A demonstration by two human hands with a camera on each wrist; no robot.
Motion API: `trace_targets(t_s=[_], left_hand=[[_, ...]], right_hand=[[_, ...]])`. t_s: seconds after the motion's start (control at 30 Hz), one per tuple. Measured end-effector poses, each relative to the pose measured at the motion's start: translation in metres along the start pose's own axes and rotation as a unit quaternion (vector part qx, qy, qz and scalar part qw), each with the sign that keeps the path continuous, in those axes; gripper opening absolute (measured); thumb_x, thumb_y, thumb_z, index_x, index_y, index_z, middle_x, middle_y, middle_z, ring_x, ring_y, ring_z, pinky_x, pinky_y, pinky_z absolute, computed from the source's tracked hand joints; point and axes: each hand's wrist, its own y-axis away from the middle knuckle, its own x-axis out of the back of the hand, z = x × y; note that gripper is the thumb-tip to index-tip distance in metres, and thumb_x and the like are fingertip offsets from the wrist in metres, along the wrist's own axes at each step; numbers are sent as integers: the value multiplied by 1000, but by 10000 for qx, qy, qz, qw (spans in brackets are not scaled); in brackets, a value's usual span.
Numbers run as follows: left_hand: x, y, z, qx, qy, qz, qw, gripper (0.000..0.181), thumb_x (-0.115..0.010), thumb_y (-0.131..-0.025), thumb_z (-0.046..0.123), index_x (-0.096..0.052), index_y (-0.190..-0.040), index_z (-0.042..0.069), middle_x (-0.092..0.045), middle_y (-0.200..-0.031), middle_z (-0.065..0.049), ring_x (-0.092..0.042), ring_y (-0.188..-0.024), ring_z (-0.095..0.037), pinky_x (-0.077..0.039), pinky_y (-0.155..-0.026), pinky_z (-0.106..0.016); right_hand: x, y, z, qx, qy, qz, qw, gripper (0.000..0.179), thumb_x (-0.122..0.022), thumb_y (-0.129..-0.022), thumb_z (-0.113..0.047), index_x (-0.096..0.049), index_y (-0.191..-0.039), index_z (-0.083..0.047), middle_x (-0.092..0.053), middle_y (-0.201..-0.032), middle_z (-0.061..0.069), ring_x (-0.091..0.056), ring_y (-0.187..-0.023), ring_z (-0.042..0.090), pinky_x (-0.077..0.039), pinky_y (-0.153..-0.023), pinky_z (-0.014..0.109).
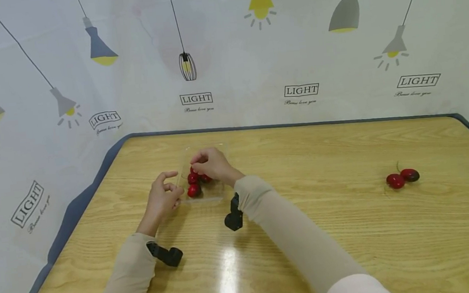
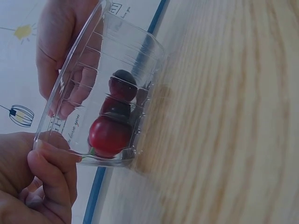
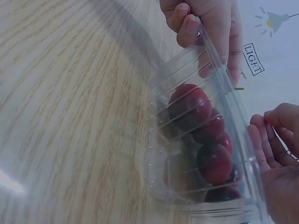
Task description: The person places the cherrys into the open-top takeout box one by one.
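A clear plastic box with several dark red cherries in it sits on the left part of the table. My left hand is at its left side; in the left wrist view, thumb and fingers pinch the box's rim. Over the box's far part is my right hand, bent at the fingers, thumb near the index finger. In the right wrist view, nothing shows between the fingers of that right hand. A thin green stem pokes out at the box's rim.
Two cherries, one with an upright stem, lie on the right part of the wooden table. A white cloth printed with lamps hangs behind and to the left of the table. A black wrist camera sits on each sleeve.
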Motion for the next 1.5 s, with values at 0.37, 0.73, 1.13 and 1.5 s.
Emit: trace_targets(t_s=[0.37,0.73,1.13,1.5], left_hand=[[0,0,0,11,14,3,10000,48,-48,-81,-4,-36,-127,1,-46,-61,-2,-42,-41,-10,-35,-40,-21],[-1,0,1,-28,7,-15,10000,49,-48,-81,-4,-35,-128,0,-45,-61,-2,-41,-41,-10,-34,-39,-21],[-1,1,1,-45,33,-52,10000,49,-48,-82,-4,-34,-129,-1,-45,-61,-3,-39,-41,-10,-35,-40,-22],[-2,1,1,-49,-24,-40,10000,49,-48,-82,-4,-34,-129,0,-45,-62,-4,-41,-43,-11,-36,-41,-23]], right_hand=[[6,2,-1,-4,-62,129,9999,21,-56,-84,-6,-58,-103,2,-60,-96,12,-60,-78,20,-50,-73,31],[23,7,1,442,-130,611,9971,19,-55,-83,-4,-59,-101,1,-60,-92,12,-59,-78,22,-50,-67,28],[48,19,11,574,-146,1013,9931,21,-56,-83,-5,-60,-101,4,-59,-86,11,-58,-72,19,-49,-62,24],[69,37,21,819,-262,901,9922,16,-56,-85,-7,-60,-98,1,-59,-86,12,-57,-81,36,-48,-72,44]])
